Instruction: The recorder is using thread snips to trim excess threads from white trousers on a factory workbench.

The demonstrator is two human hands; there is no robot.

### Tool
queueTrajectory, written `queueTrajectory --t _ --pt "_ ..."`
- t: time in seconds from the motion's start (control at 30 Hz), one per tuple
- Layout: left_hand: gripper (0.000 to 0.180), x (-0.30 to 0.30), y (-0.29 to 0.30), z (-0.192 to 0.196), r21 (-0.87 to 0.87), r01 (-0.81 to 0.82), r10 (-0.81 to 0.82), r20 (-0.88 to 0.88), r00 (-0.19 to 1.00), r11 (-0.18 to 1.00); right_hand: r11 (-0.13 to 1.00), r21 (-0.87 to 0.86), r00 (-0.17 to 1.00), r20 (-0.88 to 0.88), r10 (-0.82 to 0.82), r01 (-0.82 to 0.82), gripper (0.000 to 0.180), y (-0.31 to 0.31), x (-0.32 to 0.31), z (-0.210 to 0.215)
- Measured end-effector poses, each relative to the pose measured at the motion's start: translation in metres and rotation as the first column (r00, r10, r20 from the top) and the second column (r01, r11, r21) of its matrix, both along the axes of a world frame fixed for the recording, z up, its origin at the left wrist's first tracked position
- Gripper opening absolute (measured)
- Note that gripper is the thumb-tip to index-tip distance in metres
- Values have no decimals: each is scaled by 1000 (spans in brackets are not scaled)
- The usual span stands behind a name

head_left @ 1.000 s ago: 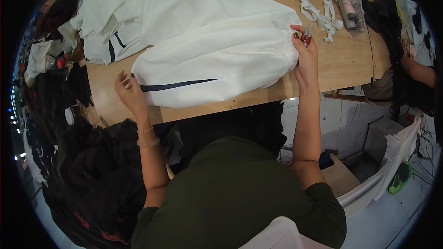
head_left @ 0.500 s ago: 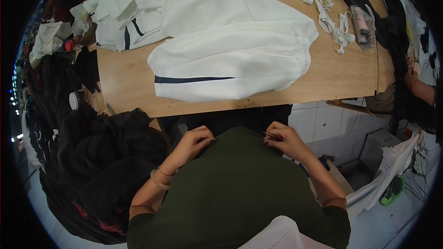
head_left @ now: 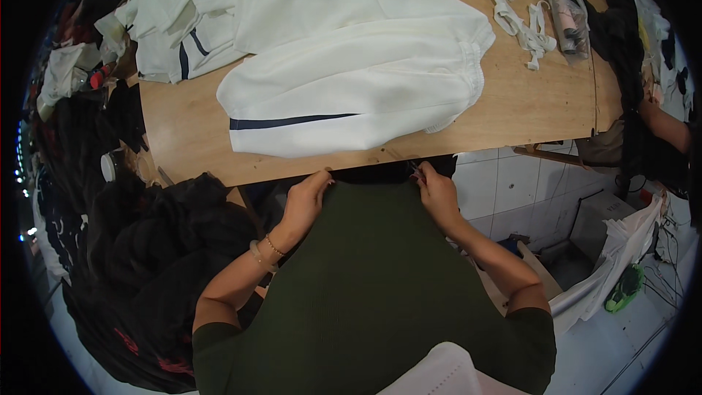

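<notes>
My left hand (head_left: 308, 203) is closed on one corner of the hem of my dark green shirt (head_left: 373, 263). The opposite corner is pinched by my right hand (head_left: 439, 196), so the cloth is drawn taut toward the table's front edge. A thin metal tool (head_left: 414, 167) pokes out of the right hand's fingers; it is too small to tell its kind. White trousers (head_left: 351, 88) with a gathered waistband and a navy stripe lie on the wooden table (head_left: 534, 102), beyond both hands.
More white garments (head_left: 175, 29) are heaped at the far left. White straps (head_left: 515, 25) and a bagged spool (head_left: 567, 22) lie at the far right. Dark cloth (head_left: 161, 241) is piled on my left. Another person's arm (head_left: 665, 124) shows at the right edge.
Both hands have moved forward, pulling the shirt hem out toward the table and stretching it flat. The table and trousers sit slightly higher and further left in view.
</notes>
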State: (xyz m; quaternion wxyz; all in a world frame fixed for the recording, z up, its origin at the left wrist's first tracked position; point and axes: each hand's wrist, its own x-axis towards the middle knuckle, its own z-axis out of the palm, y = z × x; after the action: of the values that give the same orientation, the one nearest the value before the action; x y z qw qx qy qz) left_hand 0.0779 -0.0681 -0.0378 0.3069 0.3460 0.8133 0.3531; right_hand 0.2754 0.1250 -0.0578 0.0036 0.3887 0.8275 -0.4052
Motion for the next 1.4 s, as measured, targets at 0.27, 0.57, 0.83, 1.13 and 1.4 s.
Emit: queueTrajectory --t 0.27,0.57,0.83,1.13,1.4 --pt "7 -30 40 48 91 345 -352 75 933 934 667 -691 959 -230 163 -279 8 67 -44 78" --pt "19 -53 150 4 409 38 152 -423 893 912 665 -744 753 -472 -458 -62 25 93 -124 89" --pt "11 -59 159 -11 442 91 188 -547 816 892 923 -382 779 -563 -274 49 23 97 -133 79" --pt "3 -61 157 -10 443 -112 236 -236 943 890 879 476 906 -360 223 -28 20 96 -140 58" --pt "4 -62 157 -6 428 -100 234 -272 933 898 767 635 903 -277 329 -84 15 87 -155 52"
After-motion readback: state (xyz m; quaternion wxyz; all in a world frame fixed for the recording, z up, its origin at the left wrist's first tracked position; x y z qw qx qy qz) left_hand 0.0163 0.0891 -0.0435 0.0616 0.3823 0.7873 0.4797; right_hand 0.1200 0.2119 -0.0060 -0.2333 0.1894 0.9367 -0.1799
